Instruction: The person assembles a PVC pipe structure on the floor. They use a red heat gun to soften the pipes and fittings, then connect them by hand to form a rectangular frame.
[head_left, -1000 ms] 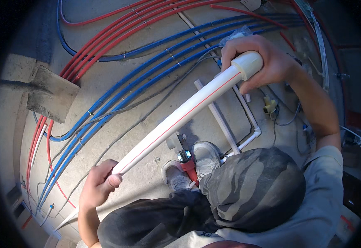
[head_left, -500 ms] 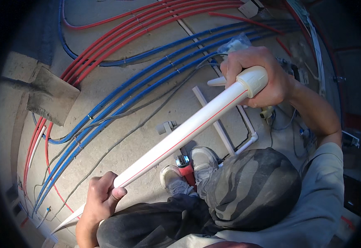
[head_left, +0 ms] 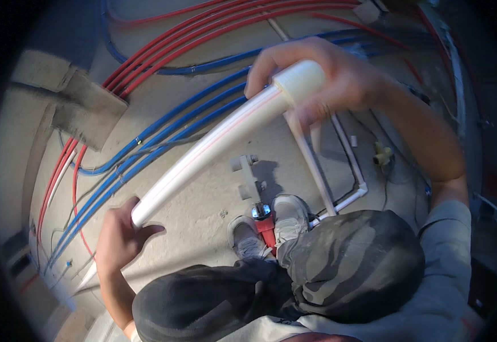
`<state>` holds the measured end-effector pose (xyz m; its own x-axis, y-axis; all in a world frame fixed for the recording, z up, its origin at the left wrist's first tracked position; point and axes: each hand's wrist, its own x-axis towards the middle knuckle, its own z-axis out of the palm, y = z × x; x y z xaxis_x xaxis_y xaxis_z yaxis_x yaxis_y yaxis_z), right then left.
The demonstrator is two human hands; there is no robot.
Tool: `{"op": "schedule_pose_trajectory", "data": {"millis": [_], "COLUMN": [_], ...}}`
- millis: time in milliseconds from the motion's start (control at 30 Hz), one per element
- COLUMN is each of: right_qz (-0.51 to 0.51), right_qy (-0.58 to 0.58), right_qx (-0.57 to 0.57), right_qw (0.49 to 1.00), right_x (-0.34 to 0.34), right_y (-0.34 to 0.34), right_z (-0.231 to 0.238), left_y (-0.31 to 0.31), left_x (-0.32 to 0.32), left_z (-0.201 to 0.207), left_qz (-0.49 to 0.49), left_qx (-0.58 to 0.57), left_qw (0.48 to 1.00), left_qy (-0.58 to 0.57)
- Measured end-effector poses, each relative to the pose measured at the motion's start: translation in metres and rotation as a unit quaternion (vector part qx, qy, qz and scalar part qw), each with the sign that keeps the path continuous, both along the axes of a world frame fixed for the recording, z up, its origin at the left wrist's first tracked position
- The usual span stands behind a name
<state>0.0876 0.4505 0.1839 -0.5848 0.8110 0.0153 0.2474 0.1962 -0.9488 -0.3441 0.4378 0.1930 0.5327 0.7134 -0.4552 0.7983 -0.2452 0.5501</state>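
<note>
A long white plastic pipe (head_left: 203, 157) with a thin red line runs tilted between my hands, its right end raised. My left hand (head_left: 118, 236) is around the pipe's lower left part, thumb held off it, and the pipe shows again beyond my wrist. At the upper right end sits a cream-white pipe fitting (head_left: 302, 81). My right hand (head_left: 345, 80), smeared by motion, curls its fingers and thumb around that fitting. Between my shoes stands a red-handled pipe fusion tool (head_left: 264, 225), its flat metal plate bearing round grey dies (head_left: 248, 176).
Bundles of red pipes (head_left: 174, 48) and blue pipes (head_left: 168, 128) curve across the concrete floor. Thin white pipes with an elbow (head_left: 362, 188) lie right of my shoes (head_left: 290, 216). A brass-coloured fitting (head_left: 382, 155) is farther right. A grey block (head_left: 89, 108) stands at left.
Both hands have shifted left, my right hand also upward, carrying the pipe and fitting. My left thumb has lifted off the pipe. The fusion tool's dies now show uncovered.
</note>
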Motion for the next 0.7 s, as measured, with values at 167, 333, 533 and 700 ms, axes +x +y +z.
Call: {"op": "schedule_pose_trajectory", "data": {"millis": [167, 333, 533, 700], "right_qz": [0.0, -0.058, 0.028, 0.027], "right_qy": [0.066, 0.195, 0.216, 0.161], "right_qx": [-0.086, -0.262, -0.323, -0.2], "right_qw": [0.994, 0.943, 0.921, 0.966], "right_x": [-0.068, -0.124, -0.186, -0.184], "right_y": [0.041, 0.098, 0.127, 0.095], "right_z": [0.003, 0.038, 0.057, 0.045], "left_y": [0.022, 0.043, 0.042, 0.01], "left_x": [-0.03, -0.079, -0.095, -0.122], "left_z": [0.003, -0.011, -0.068, -0.08], "left_qz": [0.16, 0.313, 0.527, 0.573], "left_qx": [0.108, 0.427, 0.624, 0.411], "left_qw": [0.97, 0.839, 0.576, 0.322], "left_qy": [0.148, 0.125, 0.02, -0.632]}}
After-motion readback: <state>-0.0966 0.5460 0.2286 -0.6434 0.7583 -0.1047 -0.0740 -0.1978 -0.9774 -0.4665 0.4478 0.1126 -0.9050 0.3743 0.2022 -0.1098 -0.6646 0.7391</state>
